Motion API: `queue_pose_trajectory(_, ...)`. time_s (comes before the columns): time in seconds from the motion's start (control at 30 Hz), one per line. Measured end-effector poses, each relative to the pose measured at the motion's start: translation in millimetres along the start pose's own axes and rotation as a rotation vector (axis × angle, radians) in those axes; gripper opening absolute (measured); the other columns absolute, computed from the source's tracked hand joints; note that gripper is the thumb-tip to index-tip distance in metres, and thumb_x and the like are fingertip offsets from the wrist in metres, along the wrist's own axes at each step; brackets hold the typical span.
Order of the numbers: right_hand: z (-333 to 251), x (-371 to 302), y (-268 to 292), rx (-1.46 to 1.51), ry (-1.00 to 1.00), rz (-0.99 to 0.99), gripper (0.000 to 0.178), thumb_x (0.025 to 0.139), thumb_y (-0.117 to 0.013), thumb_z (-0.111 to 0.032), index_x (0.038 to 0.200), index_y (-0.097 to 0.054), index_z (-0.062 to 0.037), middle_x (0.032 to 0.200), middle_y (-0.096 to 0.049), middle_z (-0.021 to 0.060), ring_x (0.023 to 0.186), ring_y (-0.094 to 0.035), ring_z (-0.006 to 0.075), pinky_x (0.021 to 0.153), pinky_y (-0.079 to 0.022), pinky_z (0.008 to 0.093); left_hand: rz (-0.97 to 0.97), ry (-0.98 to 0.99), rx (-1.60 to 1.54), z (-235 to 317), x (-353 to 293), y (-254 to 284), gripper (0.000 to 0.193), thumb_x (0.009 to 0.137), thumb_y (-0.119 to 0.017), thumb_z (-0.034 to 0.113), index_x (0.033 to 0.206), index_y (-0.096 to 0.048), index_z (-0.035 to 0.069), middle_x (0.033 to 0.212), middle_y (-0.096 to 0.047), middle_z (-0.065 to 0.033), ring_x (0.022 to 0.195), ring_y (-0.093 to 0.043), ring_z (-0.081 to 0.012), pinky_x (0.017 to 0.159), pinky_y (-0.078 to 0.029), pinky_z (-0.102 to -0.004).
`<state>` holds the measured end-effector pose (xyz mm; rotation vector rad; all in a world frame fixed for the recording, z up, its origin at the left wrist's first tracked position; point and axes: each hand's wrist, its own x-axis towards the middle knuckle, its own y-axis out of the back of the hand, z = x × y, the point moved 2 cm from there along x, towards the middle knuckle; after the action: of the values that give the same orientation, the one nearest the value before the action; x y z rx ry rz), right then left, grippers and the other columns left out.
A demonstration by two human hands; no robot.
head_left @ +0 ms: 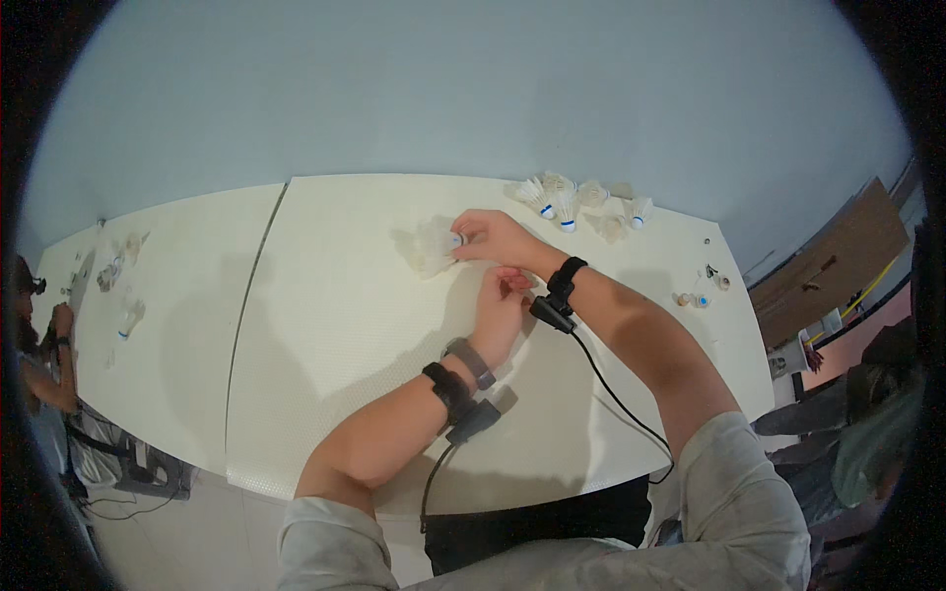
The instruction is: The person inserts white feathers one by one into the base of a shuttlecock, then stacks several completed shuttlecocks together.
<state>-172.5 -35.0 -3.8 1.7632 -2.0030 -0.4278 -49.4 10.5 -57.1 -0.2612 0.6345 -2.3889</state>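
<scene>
Right hand [493, 236] pinches shuttlecock [431, 248] by base (blue-banded); left hand [501, 303] near; more shuttlecocks [565, 209] on table [330, 227].

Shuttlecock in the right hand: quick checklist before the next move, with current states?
1. Right hand grips the shuttlecock at its base: ok.
2. Left hand empty: cannot tell, fingers curled.
3. Hands well apart: not ok, left fingertips sit close by the right wrist.
4. Feather skirt undamaged: cannot tell, blurred.
5. Other shuttlecocks apart from the held one: ok, grouped farther right on the table.
</scene>
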Motion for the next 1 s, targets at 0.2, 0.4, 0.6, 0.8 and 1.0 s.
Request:
queue_pose_trajectory(0.2,-20.1,-21.4,14.6,0.145,-0.058,0.222,0.038,0.083,-0.083,-0.009,0.114,-0.063,0.0017,0.092,-0.069,0.0069,0.085,-0.064,0.0126,0.076,-0.052,0.0284,-0.036,0.018,-0.024,-7.2,2.9,14.2,0.021,0.097,-0.055,0.001,0.117,-0.05,0.004,0.111,-0.06,-0.008,0.101,-0.062,-0.018,0.09,-0.052,-0.0323)
queue_pose_trajectory(0.4,-39.3,-129.7,14.4,0.5,-0.066,0.57,0.028,0.091,-0.074,-0.004,0.115,-0.061,0.0002,0.092,-0.067,0.003,0.085,-0.063,0.011,0.077,-0.051,0.0259,-0.033,-0.009,0.007,28.8,-12.5,-11.2,0.032,0.096,-0.071,0.011,0.122,-0.055,0.001,0.112,-0.065,-0.0088,0.096,-0.067,-0.0154,0.083,-0.055,-0.0297)
queue_pose_trajectory(0.6,3.1,-163.0,16.4,0.408,-0.089,0.572,0.02,0.093,-0.069,0.001,0.111,-0.061,-0.0012,0.095,-0.067,0.0021,0.088,-0.062,0.0099,0.078,-0.05,0.0259,-0.123,-0.041,0.071,35.6,-12.8,-10.1,0.022,0.096,-0.07,0.006,0.116,-0.067,-0.004,0.097,-0.073,-0.007,0.084,-0.069,-0.0126,0.074,-0.057,-0.027)
queue_pose_trajectory(0.8,-43.8,-172.8,51.6,0.465,0.101,0.681,0.024,0.096,-0.063,-0.003,0.12,-0.061,0.0007,0.115,-0.068,0.0112,0.098,-0.063,0.0179,0.087,-0.05,0.0339,-0.181,-0.034,0.555,25.6,-11.6,-4.7,0.024,0.094,-0.07,0.005,0.116,-0.067,-0.004,0.093,-0.073,-0.0059,0.076,-0.068,-0.0098,0.064,-0.055,-0.0249)
queue_pose_trajectory(1.0,-61.2,-170.3,54.7,0.306,0.207,0.434,0.046,0.091,-0.074,-0.007,0.134,-0.059,0.0001,0.129,-0.067,0.0119,0.123,-0.059,0.0218,0.109,-0.043,0.0389,-0.228,-0.106,0.667,21.7,-12.6,-8.5,0.022,0.091,-0.071,0.005,0.111,-0.067,-0.005,0.089,-0.072,-0.0057,0.071,-0.066,-0.0088,0.062,-0.053,-0.0245)
